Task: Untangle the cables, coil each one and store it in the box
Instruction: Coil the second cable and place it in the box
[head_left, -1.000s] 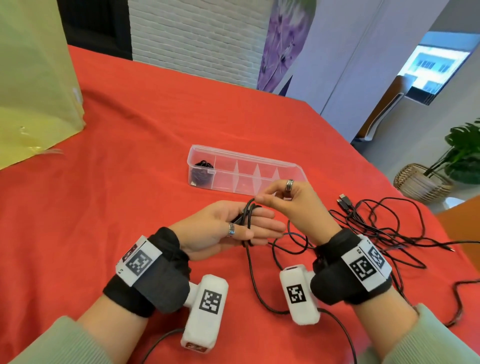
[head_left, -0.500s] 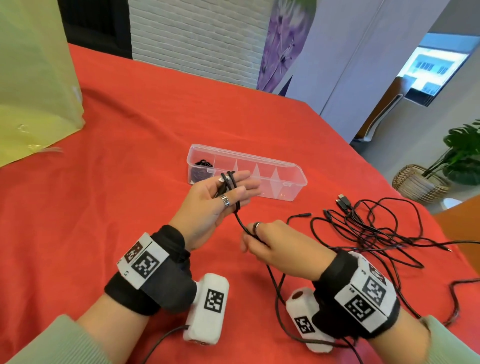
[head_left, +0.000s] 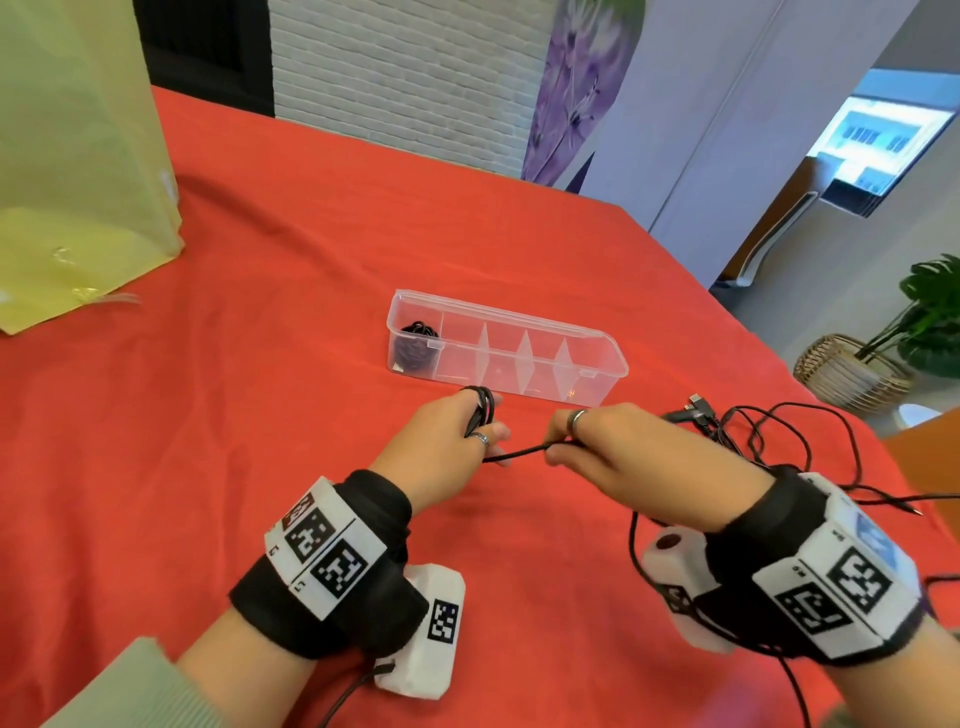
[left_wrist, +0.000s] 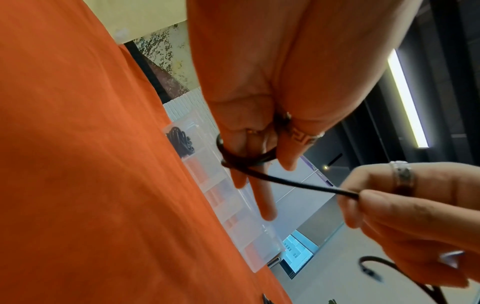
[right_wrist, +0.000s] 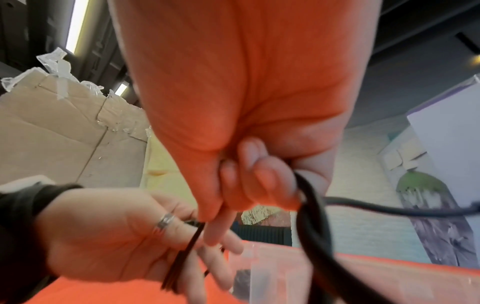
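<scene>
A black cable (head_left: 519, 451) is looped in a few turns around the fingers of my left hand (head_left: 470, 428), just in front of the clear box (head_left: 597, 338). From the loops, one strand runs taut to my right hand (head_left: 579, 441), which pinches it between thumb and fingers. In the left wrist view the loops (left_wrist: 249, 159) ring two fingers and the strand (left_wrist: 298, 184) leads to the right hand (left_wrist: 405, 216). The right wrist view shows the cable (right_wrist: 314, 226) leaving my right hand (right_wrist: 246, 185). A coiled black cable (head_left: 415, 345) fills the box's leftmost compartment.
A loose tangle of black cables (head_left: 769, 441) with plugs lies on the red tablecloth (head_left: 260, 415) at the right, near the table's edge. A yellow-green bag (head_left: 78, 171) stands at the far left. The box's other compartments hold nothing.
My right hand has come up from below the left hand to its right side and drawn the strand taut. The left hand has dropped a little toward the table, loops still on its fingers.
</scene>
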